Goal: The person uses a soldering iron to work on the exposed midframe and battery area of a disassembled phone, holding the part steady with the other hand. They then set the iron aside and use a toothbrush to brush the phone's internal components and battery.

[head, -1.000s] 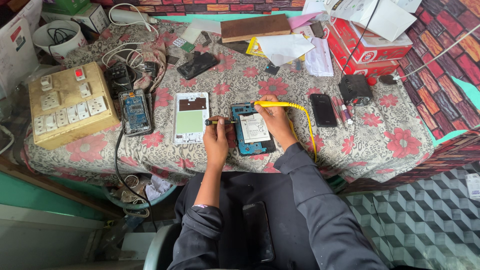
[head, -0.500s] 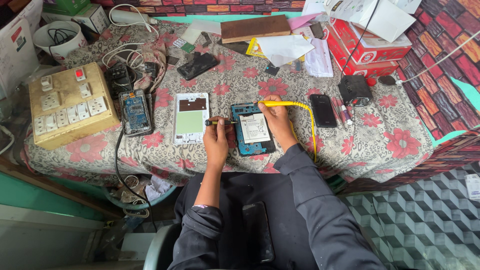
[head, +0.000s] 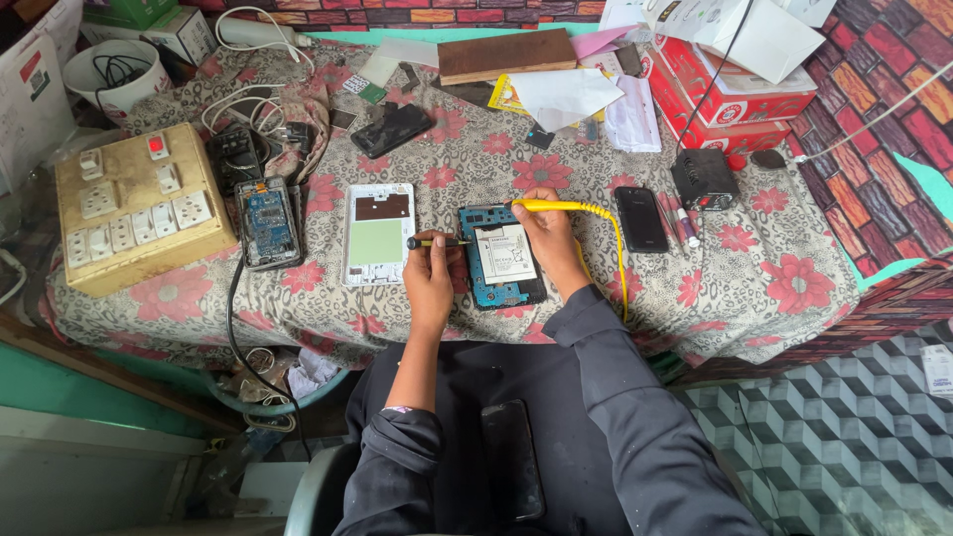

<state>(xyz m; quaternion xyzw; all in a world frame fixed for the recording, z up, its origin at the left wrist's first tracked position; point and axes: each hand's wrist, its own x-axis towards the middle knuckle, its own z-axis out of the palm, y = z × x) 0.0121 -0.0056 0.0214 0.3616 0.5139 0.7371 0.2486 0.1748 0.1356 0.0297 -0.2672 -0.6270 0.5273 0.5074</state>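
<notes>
Here the left hand (head: 429, 276) pinches a small screwdriver (head: 437, 242) level toward the opened tablet (head: 501, 256) on the floral tablecloth (head: 754, 268), while the right hand (head: 548, 238), fingers curled closed around a yellow-handled soldering iron (head: 556, 206), braces beside the tablet's battery (head: 504, 254).

You're finding bare cloth (head: 754, 268) lying right of the black phone (head: 640, 218); the white panel (head: 376, 233) is crowding your left.

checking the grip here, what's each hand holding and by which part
Left hand: thin dark-handled tool, gripped mid-shaft. Right hand: yellow-handled soldering iron, held by its handle.
</notes>
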